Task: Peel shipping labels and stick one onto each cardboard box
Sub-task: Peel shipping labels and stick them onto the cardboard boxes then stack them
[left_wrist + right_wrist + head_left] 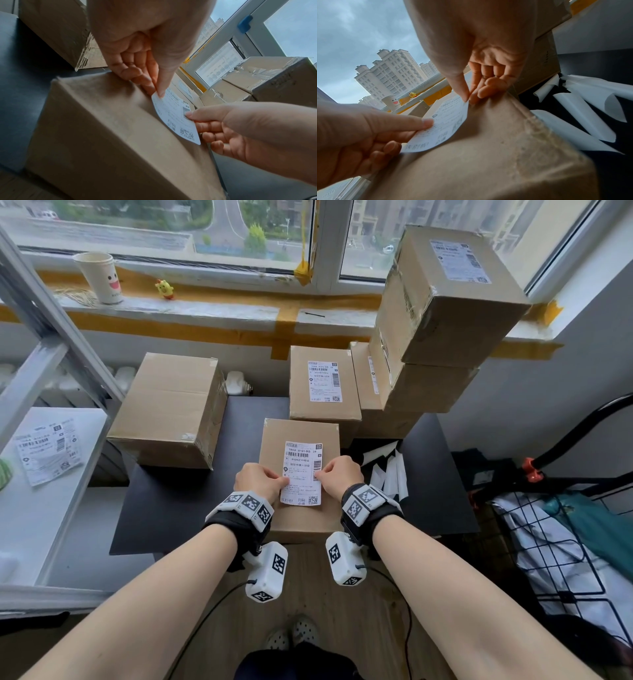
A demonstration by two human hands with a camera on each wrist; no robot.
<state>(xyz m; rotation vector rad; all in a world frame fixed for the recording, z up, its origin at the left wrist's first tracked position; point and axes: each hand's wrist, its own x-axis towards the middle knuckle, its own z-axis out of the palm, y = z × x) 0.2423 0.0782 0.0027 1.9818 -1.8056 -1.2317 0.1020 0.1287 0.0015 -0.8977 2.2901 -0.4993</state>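
Daylight from a wide window falls on a dark bench [191, 508] crowded with cardboard boxes. At the near edge of that bench stands a small box [298, 518], and over its top a white shipping label [302, 473] is held by both side edges; the wrist views show the near end of the label lifted clear of the cardboard, while its far end lies close to the box top, though contact there cannot be made out. The left hand [257, 481] pinches the label's left edge between thumb and forefinger, the other fingers [135, 73] curled under against the box top. The right hand [342, 475] pinches the right edge in the same way, its remaining fingers [489, 86] folded toward the palm. Just behind stands a second box with a label [323, 381] already on its top, and to the right a leaning stack topped by a large labelled box [452, 296]. A plain unlabelled box [168, 409] sits at the bench's left. Curled white backing strips [390, 474] lie beside the right wrist. More label sheets [48, 450] rest on a white shelf at far left, and a paper cup [99, 277] stands on the sill.
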